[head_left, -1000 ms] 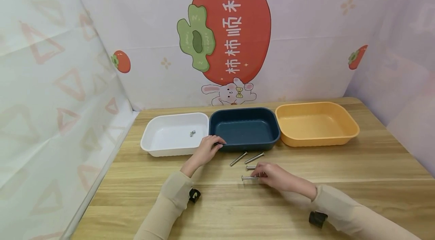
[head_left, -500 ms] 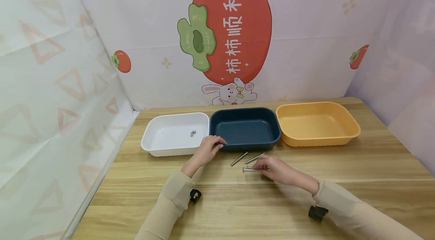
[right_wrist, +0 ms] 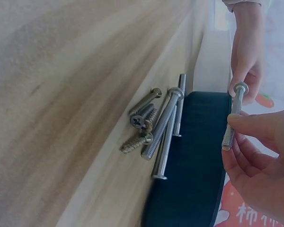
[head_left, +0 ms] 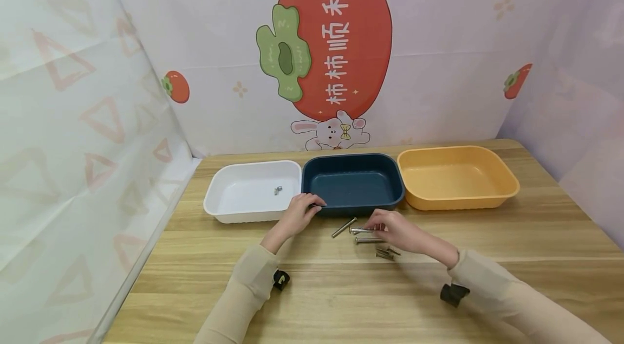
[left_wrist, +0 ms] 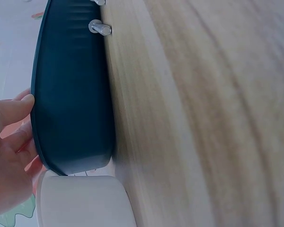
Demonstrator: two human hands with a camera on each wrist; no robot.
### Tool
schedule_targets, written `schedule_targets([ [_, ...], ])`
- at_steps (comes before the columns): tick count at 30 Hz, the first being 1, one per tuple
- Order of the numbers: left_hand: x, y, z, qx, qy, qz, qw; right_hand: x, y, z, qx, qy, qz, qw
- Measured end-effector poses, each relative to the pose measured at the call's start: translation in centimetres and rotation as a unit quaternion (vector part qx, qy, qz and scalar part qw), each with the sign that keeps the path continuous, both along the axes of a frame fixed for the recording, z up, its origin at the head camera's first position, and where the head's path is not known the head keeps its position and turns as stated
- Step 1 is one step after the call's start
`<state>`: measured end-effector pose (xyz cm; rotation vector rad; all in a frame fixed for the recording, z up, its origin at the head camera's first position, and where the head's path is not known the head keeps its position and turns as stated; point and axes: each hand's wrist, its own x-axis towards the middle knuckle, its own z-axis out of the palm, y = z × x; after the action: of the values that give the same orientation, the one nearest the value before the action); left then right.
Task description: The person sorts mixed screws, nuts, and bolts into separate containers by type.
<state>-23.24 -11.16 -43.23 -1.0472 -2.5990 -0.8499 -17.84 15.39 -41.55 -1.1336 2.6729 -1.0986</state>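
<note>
My right hand (head_left: 397, 231) pinches a long silver bolt (right_wrist: 236, 111) between thumb and fingers, raised above the table just in front of the dark blue bin (head_left: 348, 211). My left hand (head_left: 296, 215) grips this bin's front rim near its left corner; in the left wrist view the thumb lies against the outer side. Other long bolts lie on the wood below my right hand, one angled bolt (head_left: 344, 227) and one sideways bolt (head_left: 369, 240); another is partly hidden behind the held one. Closer to me rests a small cluster of shorter screws (right_wrist: 144, 118).
Left of the blue bin stands a white bin (head_left: 244, 218) with a few tiny metal pieces (head_left: 278, 190) inside. An orange bin (head_left: 458, 204) adjoins on the right. All three line the back of the wooden table (head_left: 322, 300), before a printed cloth backdrop.
Carrying the bolt, my right hand has moved away from me toward the blue bin. The shorter screws it covered now show. My left hand keeps its place on the rim.
</note>
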Motion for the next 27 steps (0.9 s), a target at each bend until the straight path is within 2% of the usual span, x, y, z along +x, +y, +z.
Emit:
schedule_targets([
  [8,0.0,0.0,0.2,0.000,-0.007,0.000,1.0000,-0.9,0.0,0.5,-0.002,0.029,-0.007,1.000],
  [27,0.1,-0.1,0.2,-0.001,-0.008,-0.001,1.0000,-3.1,0.0,1.8,0.006,0.035,-0.020,0.999],
])
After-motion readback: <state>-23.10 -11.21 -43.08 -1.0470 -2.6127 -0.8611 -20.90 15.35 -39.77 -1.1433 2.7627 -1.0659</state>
